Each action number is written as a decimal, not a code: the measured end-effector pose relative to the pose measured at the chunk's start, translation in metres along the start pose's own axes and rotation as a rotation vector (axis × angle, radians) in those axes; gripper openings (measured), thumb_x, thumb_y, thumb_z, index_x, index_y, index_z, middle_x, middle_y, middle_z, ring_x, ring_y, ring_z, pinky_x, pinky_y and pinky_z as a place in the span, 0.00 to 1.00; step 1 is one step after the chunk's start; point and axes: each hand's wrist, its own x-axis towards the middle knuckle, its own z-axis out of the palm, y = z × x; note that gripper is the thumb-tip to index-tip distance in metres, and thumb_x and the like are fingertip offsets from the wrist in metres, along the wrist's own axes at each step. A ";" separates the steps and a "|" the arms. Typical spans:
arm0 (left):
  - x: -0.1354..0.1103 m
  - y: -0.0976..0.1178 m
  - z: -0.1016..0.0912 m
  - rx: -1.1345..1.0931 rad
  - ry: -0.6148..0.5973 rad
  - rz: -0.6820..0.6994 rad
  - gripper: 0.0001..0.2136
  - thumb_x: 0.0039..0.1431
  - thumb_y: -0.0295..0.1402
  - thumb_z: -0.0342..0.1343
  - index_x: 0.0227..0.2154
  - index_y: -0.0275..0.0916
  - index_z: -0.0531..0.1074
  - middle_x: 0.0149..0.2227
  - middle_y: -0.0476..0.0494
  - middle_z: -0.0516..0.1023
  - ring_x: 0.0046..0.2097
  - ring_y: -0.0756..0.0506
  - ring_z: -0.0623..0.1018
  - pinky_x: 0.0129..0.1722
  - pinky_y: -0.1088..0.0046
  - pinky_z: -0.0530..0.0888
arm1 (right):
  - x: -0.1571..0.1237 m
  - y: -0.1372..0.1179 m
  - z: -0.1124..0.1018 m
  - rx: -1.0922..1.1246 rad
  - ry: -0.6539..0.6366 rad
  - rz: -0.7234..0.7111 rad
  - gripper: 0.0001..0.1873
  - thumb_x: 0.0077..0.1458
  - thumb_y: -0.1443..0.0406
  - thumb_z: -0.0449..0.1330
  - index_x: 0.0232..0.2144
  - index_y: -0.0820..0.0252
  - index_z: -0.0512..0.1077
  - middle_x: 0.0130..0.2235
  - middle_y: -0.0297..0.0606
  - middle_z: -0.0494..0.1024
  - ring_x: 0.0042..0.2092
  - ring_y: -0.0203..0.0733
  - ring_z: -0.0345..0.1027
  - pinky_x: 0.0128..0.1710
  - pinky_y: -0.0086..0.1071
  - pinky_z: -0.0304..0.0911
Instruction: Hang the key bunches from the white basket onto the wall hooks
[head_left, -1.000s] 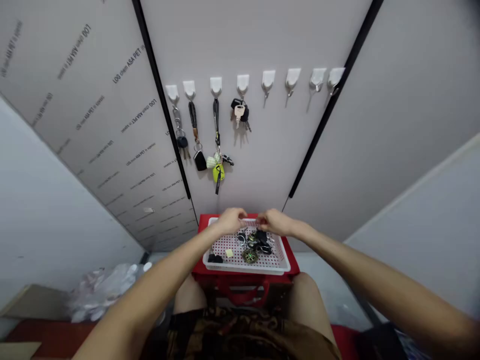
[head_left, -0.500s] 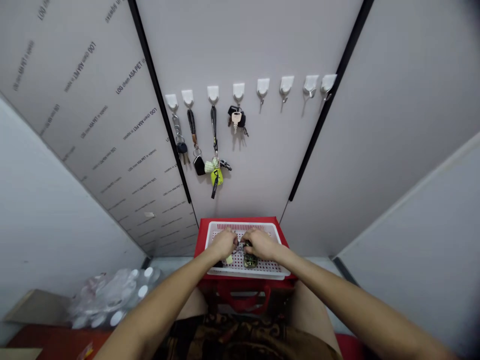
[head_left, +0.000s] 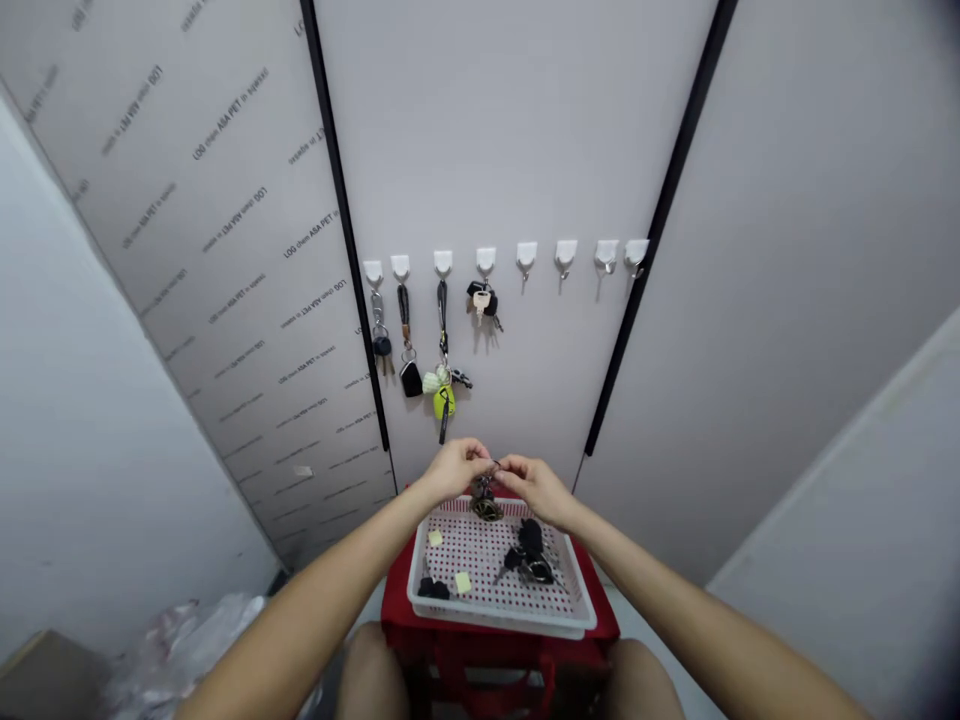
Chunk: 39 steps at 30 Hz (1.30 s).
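Note:
My left hand (head_left: 459, 468) and my right hand (head_left: 537, 487) meet above the far edge of a white perforated basket (head_left: 517, 622). Between their pinched fingertips they hold the top of a bunch of keys (head_left: 487, 500), which dangles below with a round bronze-coloured piece at its bottom. Inside the basket, at the right, lies a second bunch of black keys (head_left: 532, 550). Small black items (head_left: 433, 588) sit in its near left corner. Two pale yellow paper squares (head_left: 463, 582) (head_left: 436, 538) also rest on the basket floor.
White hooks (head_left: 527, 255) run in a row across the grey panel; the four at the left carry keys, including a set with a yellow-green fob (head_left: 444, 402). A red stool (head_left: 397, 600) supports the basket. Plastic-wrapped bottles (head_left: 180, 650) stand at the lower left.
Both hands have risen out of the basket, lifting the bunch with the bronze-coloured piece. The view has tilted upward, and the second bunch of keys in the basket is now uncovered.

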 end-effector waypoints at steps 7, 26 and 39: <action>0.033 0.066 -0.007 -0.227 0.157 0.194 0.02 0.40 0.24 0.48 0.19 0.34 0.59 0.13 0.57 0.59 0.16 0.58 0.61 0.18 0.83 0.60 | 0.032 -0.070 -0.041 0.228 0.242 -0.001 0.08 0.37 0.64 0.53 0.20 0.65 0.61 0.15 0.28 0.64 0.18 0.27 0.57 0.22 0.26 0.57; 0.063 0.133 -0.014 0.369 0.348 0.407 0.12 0.42 0.23 0.46 0.33 0.32 0.66 0.34 0.44 0.71 0.35 0.52 0.69 0.38 0.77 0.64 | 0.117 -0.142 -0.098 0.126 0.730 -0.047 0.06 0.42 0.72 0.49 0.16 0.64 0.58 0.14 0.29 0.62 0.19 0.30 0.60 0.19 0.26 0.60; 0.069 -0.025 0.020 0.579 0.000 0.130 0.18 0.43 0.23 0.46 0.41 0.29 0.59 0.43 0.38 0.64 0.43 0.49 0.65 0.44 0.76 0.60 | 0.044 0.026 -0.071 -0.282 0.515 0.161 0.10 0.41 0.66 0.49 0.27 0.66 0.64 0.27 0.38 0.70 0.27 0.32 0.62 0.31 0.28 0.58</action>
